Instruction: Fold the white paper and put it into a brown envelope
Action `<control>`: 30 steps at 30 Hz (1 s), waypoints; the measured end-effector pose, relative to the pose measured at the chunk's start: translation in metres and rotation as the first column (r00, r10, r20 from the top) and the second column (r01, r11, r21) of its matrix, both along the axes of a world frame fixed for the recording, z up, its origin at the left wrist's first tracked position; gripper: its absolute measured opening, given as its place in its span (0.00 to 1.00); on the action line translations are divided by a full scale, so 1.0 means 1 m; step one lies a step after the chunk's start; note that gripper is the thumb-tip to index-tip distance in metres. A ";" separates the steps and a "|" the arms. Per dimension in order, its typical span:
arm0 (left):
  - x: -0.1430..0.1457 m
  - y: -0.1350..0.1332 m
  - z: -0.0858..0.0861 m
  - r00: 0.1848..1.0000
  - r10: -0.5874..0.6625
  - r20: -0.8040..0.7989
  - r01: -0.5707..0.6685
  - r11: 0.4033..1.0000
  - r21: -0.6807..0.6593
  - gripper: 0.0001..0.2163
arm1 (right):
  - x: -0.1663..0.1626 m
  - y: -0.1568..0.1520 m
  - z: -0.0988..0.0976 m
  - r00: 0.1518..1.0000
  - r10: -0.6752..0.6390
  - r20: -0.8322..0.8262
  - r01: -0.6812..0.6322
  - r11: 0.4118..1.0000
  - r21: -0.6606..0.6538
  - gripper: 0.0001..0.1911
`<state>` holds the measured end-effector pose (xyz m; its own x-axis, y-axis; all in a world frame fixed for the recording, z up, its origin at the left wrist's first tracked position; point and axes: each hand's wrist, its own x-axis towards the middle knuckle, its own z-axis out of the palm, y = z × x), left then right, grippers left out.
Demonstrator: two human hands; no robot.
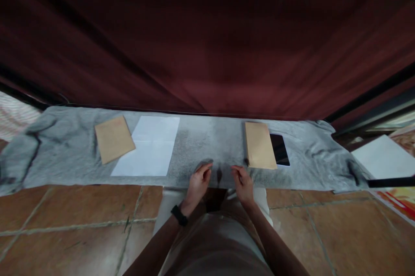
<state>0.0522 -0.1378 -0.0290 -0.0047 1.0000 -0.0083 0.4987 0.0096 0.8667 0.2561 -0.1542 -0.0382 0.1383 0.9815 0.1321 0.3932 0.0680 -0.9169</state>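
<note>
My left hand [199,181], with a black watch [179,215] on its wrist, hovers or rests at the near edge of a grey cloth [207,142]; I cannot tell if it touches. Its fingers are curled together with nothing visible in them. Opposite it, my right hand [244,186] is also curled, with no object showing. Nearest to the right hand lies a stack of brown paper envelopes [261,146], partly over a dark-screened phone or tablet [280,149]. To the left lie white paper sheets [152,150] with a single brown envelope [114,139] overlapping their left side.
A dark red curtain [207,59] hangs right behind the cloth-covered surface. Orange floor tiles [84,211] show below its front edge. At the far right are a white board or sheet [385,159] and a dark metal bar [392,182].
</note>
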 end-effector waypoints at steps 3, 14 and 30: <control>-0.016 -0.007 -0.003 0.998 0.038 -0.046 -0.036 0.999 0.036 0.14 | -0.006 0.007 -0.002 0.987 0.098 0.124 -0.106 0.993 0.056 0.16; -0.093 -0.012 0.002 0.664 0.401 -0.631 -0.297 0.916 0.270 0.28 | 0.012 0.010 -0.032 0.930 0.112 0.350 -0.177 0.971 0.162 0.17; -0.117 0.008 0.037 0.414 0.024 -0.910 -0.262 0.960 -0.094 0.19 | 0.013 0.011 -0.042 0.884 0.102 0.456 -0.230 0.944 0.235 0.17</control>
<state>-0.0643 -0.1295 0.0082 -0.2713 0.9579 -0.0936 0.9595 0.2616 -0.1043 0.2692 -0.1435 -0.0806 -0.1577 0.8997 0.4070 0.7050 0.3912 -0.5916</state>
